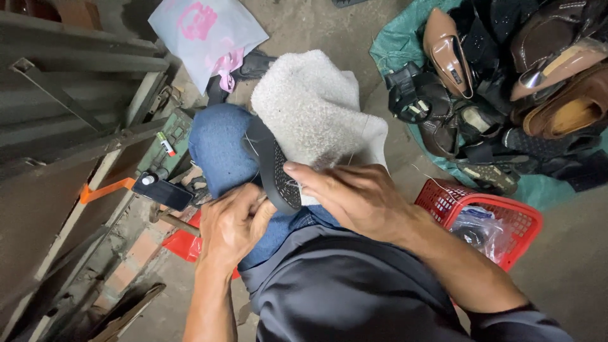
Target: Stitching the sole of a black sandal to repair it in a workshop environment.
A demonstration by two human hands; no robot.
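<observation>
Stitching is being done: dark shoe sole (273, 166) is being pinned by right hand (347, 195); left hand (233, 225), at seven o'clock, is being kept fisted, contents hidden, so thread looks due tightening.

Person, seen from above: left hand (233, 225) and right hand (351, 193) bare, no rings, no watch, no gloves; forearms uncovered; dark grey sleeve pushed up the right arm, its cuff bunched near the elbow; dark grey top, smooth and lightly creased; blue denim trousers, faded at the knee, seam visible
</observation>
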